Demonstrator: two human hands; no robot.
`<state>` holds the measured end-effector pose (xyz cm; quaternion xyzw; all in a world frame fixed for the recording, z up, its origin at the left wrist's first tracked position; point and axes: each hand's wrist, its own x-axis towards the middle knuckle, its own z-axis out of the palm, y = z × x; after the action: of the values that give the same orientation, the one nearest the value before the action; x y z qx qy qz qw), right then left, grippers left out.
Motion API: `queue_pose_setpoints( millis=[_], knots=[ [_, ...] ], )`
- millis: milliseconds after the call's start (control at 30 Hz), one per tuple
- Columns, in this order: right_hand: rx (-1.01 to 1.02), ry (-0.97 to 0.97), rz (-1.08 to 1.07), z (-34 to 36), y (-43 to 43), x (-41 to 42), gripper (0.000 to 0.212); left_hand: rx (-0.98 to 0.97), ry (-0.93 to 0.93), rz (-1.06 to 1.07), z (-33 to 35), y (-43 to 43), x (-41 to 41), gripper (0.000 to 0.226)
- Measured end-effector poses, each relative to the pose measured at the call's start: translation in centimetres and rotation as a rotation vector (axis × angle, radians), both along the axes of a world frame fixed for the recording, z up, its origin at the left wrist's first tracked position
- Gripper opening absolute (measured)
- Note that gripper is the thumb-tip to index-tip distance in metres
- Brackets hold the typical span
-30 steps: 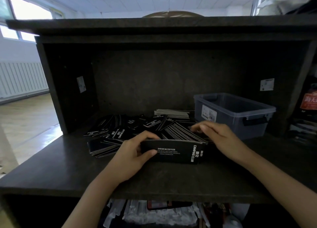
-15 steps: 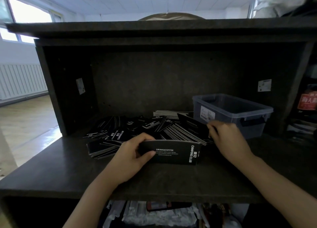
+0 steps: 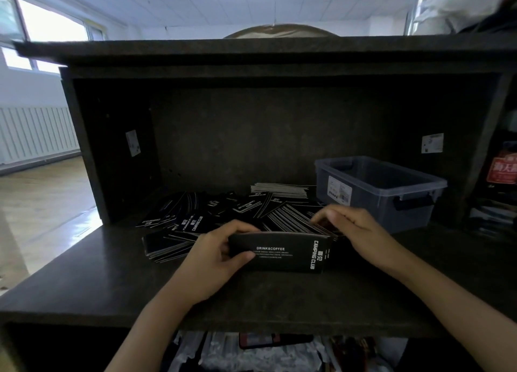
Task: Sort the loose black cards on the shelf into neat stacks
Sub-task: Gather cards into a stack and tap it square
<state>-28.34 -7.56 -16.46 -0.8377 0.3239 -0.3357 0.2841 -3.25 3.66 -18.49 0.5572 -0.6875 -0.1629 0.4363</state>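
Reading DRINK&COFFEE and CAMPING CLUB: card stack (image 3: 279,255) in left hand (image 3: 212,262).

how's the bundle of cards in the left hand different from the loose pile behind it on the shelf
The held bundle stands upright on a long edge, squared up, gripped by the left hand; the loose pile lies flat on the shelf, fanned and overlapping. The held bundle shows one printed face to the camera; the loose pile has cards turned many ways. Both are black cards with white lettering.
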Motion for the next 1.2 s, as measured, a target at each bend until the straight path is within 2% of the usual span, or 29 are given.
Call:
queue_pose_setpoints(
  millis=[67, 133, 167, 267, 467, 567, 633, 733, 800, 867, 1067, 1167, 1200],
  knots=[
    [-0.214, 0.211, -0.237, -0.4, -0.9, -0.2, 0.027, -0.007, -0.008, -0.004, 0.0, 0.0, 0.0, 0.031],
    [-0.228, 0.415, -0.356, -1.0, -1.4, -0.4, 0.04, -0.015, -0.012, -0.006, 0.0, 0.0, 0.0, 0.031],
    [-0.18, 0.441, -0.369, -1.1, -1.6, -0.4, 0.044, -0.016, -0.013, -0.006, -0.1, 0.0, 0.1, 0.031],
    [-0.165, 0.377, -0.383, -1.3, -1.7, -0.2, 0.04, -0.009, -0.014, 0.0, 0.0, 0.0, 0.1, 0.031],
    [-0.316, 0.262, -0.457, -1.0, -1.5, -0.4, 0.017, -0.01, -0.005, 0.004, -0.1, -0.1, 0.1, 0.03],
    [-0.495, 0.068, -0.514, -0.6, -1.3, -0.7, 0.016, -0.014, -0.01, 0.009, -0.2, -0.2, 0.2, 0.032],
    [-0.524, -0.048, -0.444, -0.2, -0.9, -0.7, 0.015, -0.011, 0.007, 0.007, -0.2, -0.2, 0.2, 0.03],
    [-0.286, -0.077, -0.192, 0.4, -0.1, -0.4, 0.014, 0.012, 0.075, -0.005, -0.2, -0.3, 0.0, 0.026],
    [-0.113, -0.03, -0.01, 0.6, 0.4, -0.2, 0.016, 0.015, 0.123, -0.006, -0.2, -0.3, 0.0, 0.03],
    [-0.027, -0.03, 0.092, 0.7, 0.7, -0.1, 0.017, 0.008, 0.138, 0.014, -0.2, -0.3, 0.0, 0.037],
    [0.096, -0.068, 0.171, 1.0, 0.8, -0.5, 0.018, -0.034, -0.014, 0.107, -0.4, -0.3, 0.2, 0.059],
    [0.195, -0.146, 0.152, 1.0, 0.9, -0.5, 0.03, -0.041, -0.041, 0.027, -0.3, -0.3, 0.2, 0.044],
    [0.171, -0.148, 0.083, 0.7, 0.6, -0.5, 0.032, -0.039, -0.033, -0.003, -0.3, -0.2, 0.2, 0.039]
  ],
)
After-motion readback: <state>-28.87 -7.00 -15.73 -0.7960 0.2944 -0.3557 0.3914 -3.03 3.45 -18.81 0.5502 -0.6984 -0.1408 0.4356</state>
